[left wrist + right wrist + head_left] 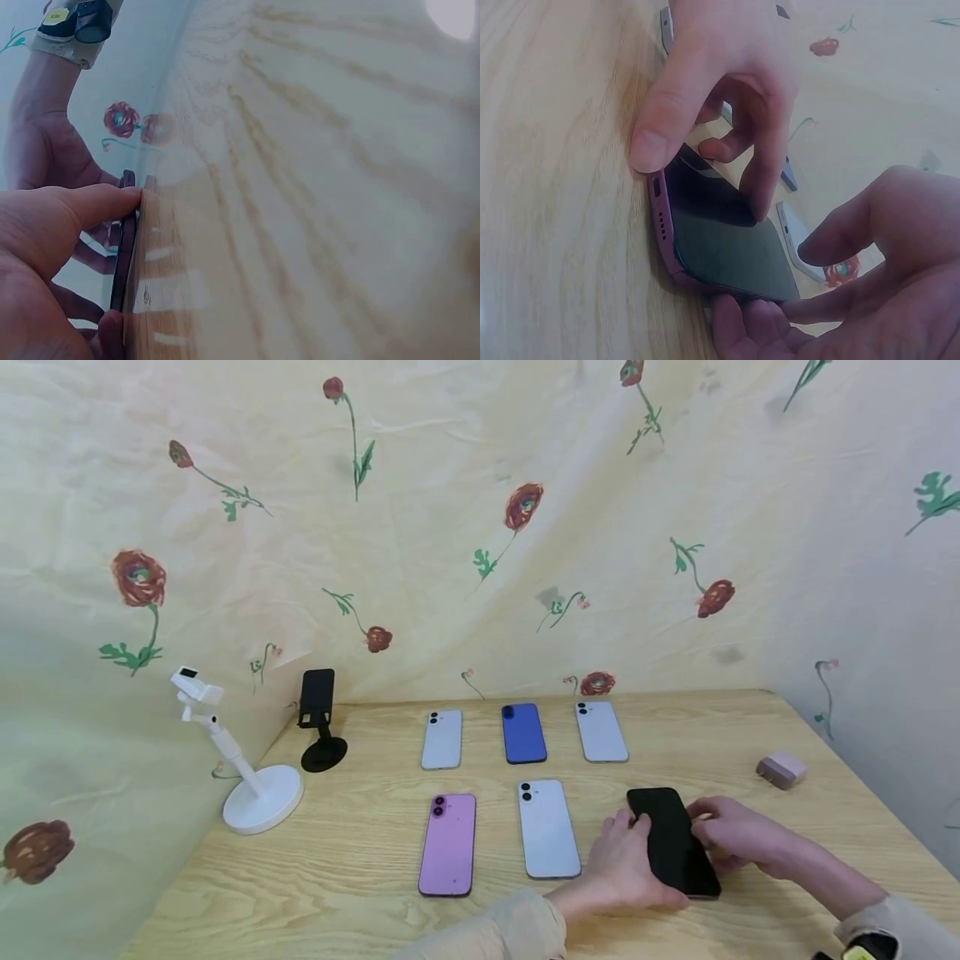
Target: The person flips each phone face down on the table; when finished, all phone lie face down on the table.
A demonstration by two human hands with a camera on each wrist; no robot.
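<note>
A smartphone (671,843) lies screen up at the right front of the table, its screen dark. The right wrist view shows its pinkish-purple frame (662,232). My left hand (626,864) grips it, thumb at the near short edge and fingers along the left side. At the opposite long side is my right hand (738,835), its fingers curled against the phone's edge. The right thumb (836,232) stands raised, apart from the screen. Just left of my left hand, a white phone (550,831) lies back up. The pink phone (447,845) lies farther left.
Along the back lie a pale phone (442,740), a blue phone (524,733) and another pale phone (602,732). A black phone stand (322,727) and a white stand (258,793) are at the left. Far right sits a small pinkish block (782,770). Flowered cloth (450,543) hangs behind.
</note>
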